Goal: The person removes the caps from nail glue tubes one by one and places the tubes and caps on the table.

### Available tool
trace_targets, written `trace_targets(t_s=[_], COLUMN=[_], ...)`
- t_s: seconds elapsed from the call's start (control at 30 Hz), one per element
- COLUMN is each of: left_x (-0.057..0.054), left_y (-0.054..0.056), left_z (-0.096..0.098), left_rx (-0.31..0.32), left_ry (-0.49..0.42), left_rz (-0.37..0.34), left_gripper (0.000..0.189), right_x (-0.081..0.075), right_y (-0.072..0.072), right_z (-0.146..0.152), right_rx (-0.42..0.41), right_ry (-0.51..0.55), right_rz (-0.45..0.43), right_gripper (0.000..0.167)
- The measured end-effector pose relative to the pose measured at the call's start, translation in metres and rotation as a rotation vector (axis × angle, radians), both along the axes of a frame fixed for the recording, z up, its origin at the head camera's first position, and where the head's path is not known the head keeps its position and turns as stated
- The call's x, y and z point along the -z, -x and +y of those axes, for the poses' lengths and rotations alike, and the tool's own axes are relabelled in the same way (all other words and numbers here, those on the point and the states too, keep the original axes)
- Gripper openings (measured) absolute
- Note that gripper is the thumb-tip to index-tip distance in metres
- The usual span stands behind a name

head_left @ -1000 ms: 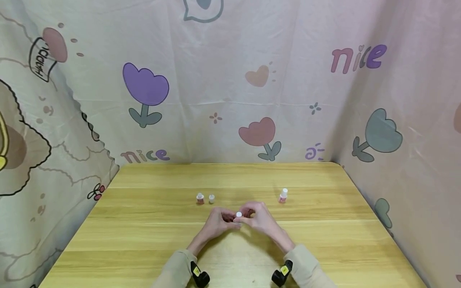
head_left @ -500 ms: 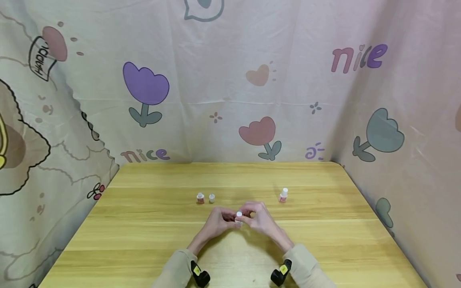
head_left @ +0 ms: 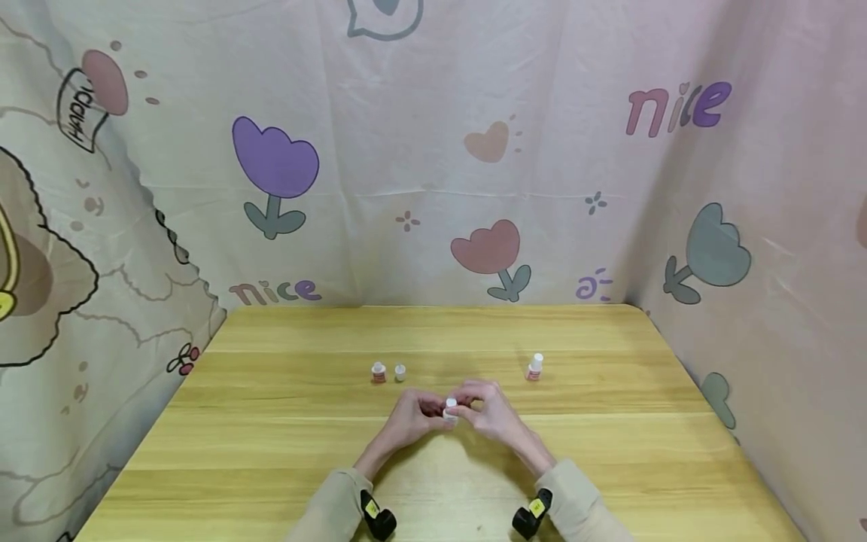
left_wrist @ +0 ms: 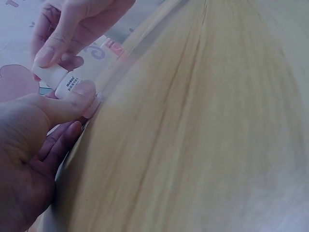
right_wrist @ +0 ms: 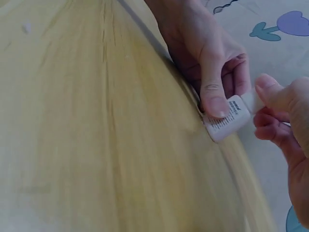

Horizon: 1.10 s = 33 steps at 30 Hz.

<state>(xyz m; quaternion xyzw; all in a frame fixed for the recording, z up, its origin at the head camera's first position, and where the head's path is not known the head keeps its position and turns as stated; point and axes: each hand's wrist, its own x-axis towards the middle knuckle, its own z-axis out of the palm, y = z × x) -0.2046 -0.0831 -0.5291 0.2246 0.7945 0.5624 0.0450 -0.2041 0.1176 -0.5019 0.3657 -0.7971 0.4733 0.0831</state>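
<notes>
Between both hands [head_left: 411, 418] [head_left: 493, 414], white bottle [right_wrist: 226, 121], well off table's back edge [head_left: 433, 307]

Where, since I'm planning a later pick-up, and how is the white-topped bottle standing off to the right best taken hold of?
Probably pinch the white-topped bottle round its wider lower body, coming level from the person's right: it stands upright, its white top is narrower, and the right grip, busy on another bottle, sits to its near left.
</notes>
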Motion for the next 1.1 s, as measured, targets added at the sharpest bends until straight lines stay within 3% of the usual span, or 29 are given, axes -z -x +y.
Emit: trace_targets(t_s=[0.13, 0.53, 0.87, 1.1], left_x=[-0.0003, -0.0029, -0.0057, 0.0003], left_y=[-0.0011, -0.0016, -0.0033, -0.0007], left_z=[0.0005, -0.0008, 0.0019, -0.0012], left_rx=[-0.008, -0.006, -0.019, -0.011], left_ry=[-0.004, 0.002, 0.006, -0.015], left_rz=[-0.022, -0.012, -0.016, -0.016], left_gripper=[0.019, 0.019, 0.017, 0.019], right_x=[-0.0024, -0.0061, -0.0033, 0.0000], right_y=[0.0000, -0.0010, -0.0002, 0.0001], right_z=[0.0014, -0.0022, -0.0028, -0.0022], right_rx=[0.028, 0.045, 0.021, -0.010], right_ry=[-0.018, -0.013, 0.003, -0.001], right_rz=[-0.035, 0.022, 0.044, 0.049], right_gripper=[0.011, 0.009, 0.008, 0.006])
